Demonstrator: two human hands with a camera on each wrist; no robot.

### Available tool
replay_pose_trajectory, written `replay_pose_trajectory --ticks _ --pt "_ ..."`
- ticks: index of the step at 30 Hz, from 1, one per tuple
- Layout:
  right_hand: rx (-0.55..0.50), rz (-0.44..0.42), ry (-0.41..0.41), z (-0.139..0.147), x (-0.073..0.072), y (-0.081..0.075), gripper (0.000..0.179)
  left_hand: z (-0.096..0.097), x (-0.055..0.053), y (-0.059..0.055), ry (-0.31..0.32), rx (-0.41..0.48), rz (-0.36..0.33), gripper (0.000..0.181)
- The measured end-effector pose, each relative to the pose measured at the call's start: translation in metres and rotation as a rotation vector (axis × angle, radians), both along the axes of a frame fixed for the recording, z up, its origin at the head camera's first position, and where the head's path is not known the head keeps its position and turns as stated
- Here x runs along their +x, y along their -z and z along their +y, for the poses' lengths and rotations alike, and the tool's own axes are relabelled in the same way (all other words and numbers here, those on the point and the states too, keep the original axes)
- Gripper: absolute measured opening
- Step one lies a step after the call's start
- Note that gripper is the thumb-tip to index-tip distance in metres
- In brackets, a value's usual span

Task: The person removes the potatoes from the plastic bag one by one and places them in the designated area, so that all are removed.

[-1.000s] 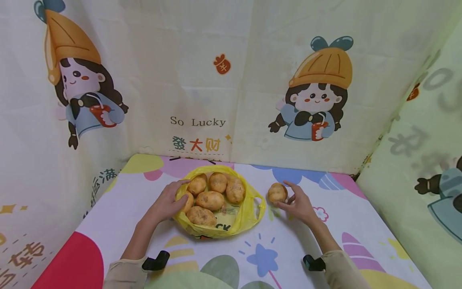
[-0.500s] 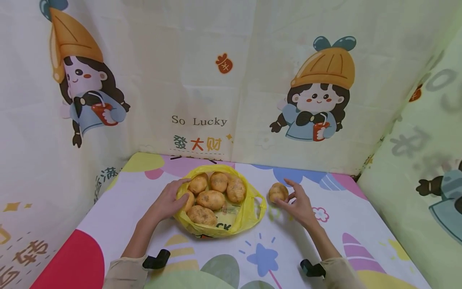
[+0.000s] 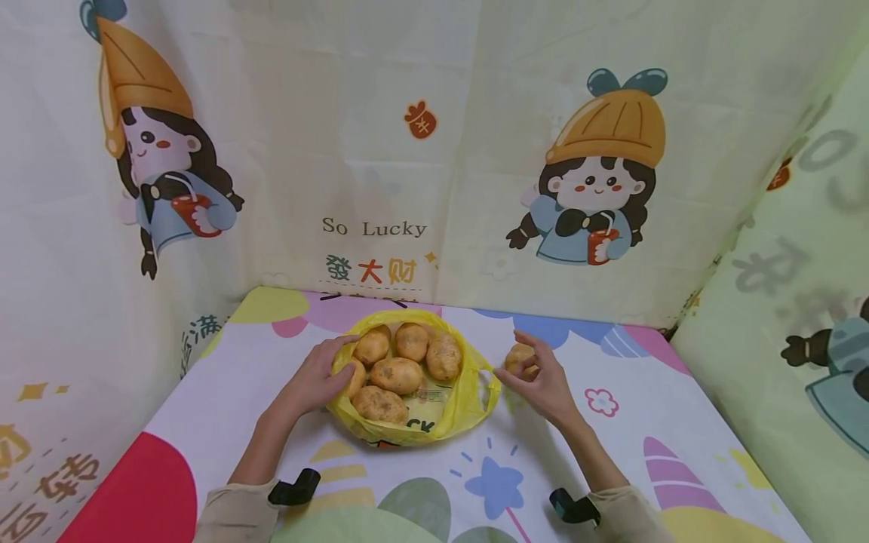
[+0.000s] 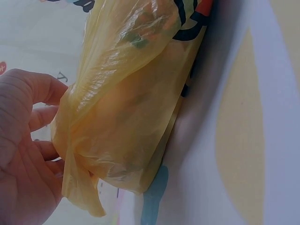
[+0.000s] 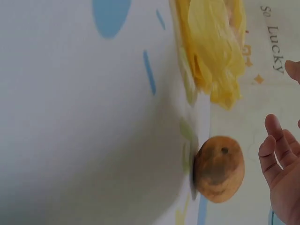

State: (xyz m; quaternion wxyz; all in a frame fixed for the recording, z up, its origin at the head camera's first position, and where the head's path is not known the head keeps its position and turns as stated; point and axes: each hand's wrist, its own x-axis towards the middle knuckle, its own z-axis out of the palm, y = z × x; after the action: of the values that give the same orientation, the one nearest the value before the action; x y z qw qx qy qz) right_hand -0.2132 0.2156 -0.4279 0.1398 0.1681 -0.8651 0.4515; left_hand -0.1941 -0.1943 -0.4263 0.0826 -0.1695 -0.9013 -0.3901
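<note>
A yellow plastic bag [image 3: 468, 415] stands wide open on the table, with several potatoes [image 3: 396, 375] inside. My left hand [image 3: 315, 385] grips the bag's left rim, thumb over the edge; the left wrist view has its fingers curled against the gathered yellow film [image 4: 117, 126]. Right of the bag, a single potato [image 5: 219, 168] lies on the table. My right hand [image 3: 546, 385] is held above and in front of it, fingers loosely bent and apart, touching neither potato nor, as far as I can see, the bag's handle [image 3: 490, 388].
The table [image 3: 557, 467] wears a white cloth with coloured prints. A printed curtain [image 3: 468, 151] hangs behind it and on both sides. A black wrist camera [image 3: 573, 507] sits at the right cuff, another black camera [image 3: 294, 488] at the left.
My right hand has let go of the single potato and shifted left toward the bag's handle. The potato stays where it was. My left hand keeps its hold on the bag.
</note>
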Motion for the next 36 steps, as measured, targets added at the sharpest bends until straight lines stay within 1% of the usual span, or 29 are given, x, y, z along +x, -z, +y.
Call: replay_pose_trajectory --ticks 6,10,15,20,24,33,36 --pt "-0.026 0.046 -0.078 -0.016 0.0 -0.004 0.075 0.0 0.001 -0.001 0.001 -0.003 -0.009 0.049" --pt "-0.01 0.08 -0.104 -0.027 -0.003 -0.005 0.075 0.0 0.001 -0.002 0.002 0.001 -0.013 0.048" --pt "0.025 0.059 -0.116 -0.041 -0.004 -0.005 0.079 0.0 0.002 -0.002 0.0 0.006 -0.026 0.049" --pt "0.05 0.053 -0.125 -0.052 -0.006 -0.002 0.079 0.0 0.003 -0.002 -0.001 0.009 -0.015 0.049" --pt "0.075 0.045 -0.126 -0.058 -0.008 0.001 0.078 0.001 0.003 -0.002 0.004 0.006 -0.004 0.048" --pt "0.096 0.026 -0.137 -0.073 -0.013 0.008 0.074 0.001 0.003 -0.004 0.008 0.007 -0.005 0.048" --pt "0.117 0.025 -0.14 -0.079 -0.014 0.009 0.071 0.0 0.003 -0.003 0.007 0.005 -0.012 0.049"
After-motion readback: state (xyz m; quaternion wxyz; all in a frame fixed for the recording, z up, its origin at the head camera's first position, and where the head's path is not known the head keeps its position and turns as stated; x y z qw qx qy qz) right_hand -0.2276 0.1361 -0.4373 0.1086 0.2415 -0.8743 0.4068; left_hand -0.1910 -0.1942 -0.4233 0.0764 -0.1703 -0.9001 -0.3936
